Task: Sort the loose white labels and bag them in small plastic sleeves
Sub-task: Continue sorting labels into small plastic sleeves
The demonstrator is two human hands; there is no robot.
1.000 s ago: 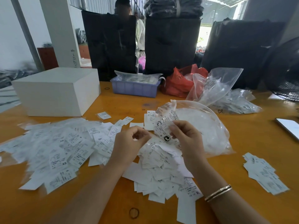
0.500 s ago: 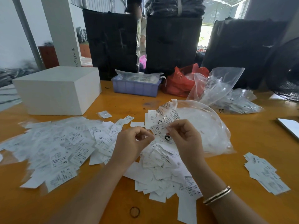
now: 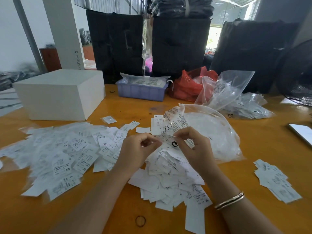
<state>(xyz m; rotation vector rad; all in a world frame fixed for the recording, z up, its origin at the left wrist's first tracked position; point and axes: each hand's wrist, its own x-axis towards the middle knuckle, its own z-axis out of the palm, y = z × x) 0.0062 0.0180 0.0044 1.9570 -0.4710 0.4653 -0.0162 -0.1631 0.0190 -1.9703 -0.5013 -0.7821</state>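
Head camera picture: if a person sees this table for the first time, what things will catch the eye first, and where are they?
First come the two hands, left hand and right hand, at the centre, both pinching a small clear sleeve above a pile of white labels. A wider spread of bagged labels covers the orange table on the left. Behind it stands a white box, and a red bag lies at the back.

Table (image 3: 263, 149): orange-yellow wood.
Left: spread of bagged labels (image 3: 55, 154); white box (image 3: 59, 93) behind it.
Centre: heap of loose labels (image 3: 170, 176); clear bag (image 3: 212, 132).
Far edge: blue tray (image 3: 141, 92), red bag (image 3: 185, 86).
Right: small label stack (image 3: 275, 181), phone (image 3: 302, 132).
Near edge: rubber band (image 3: 140, 221).
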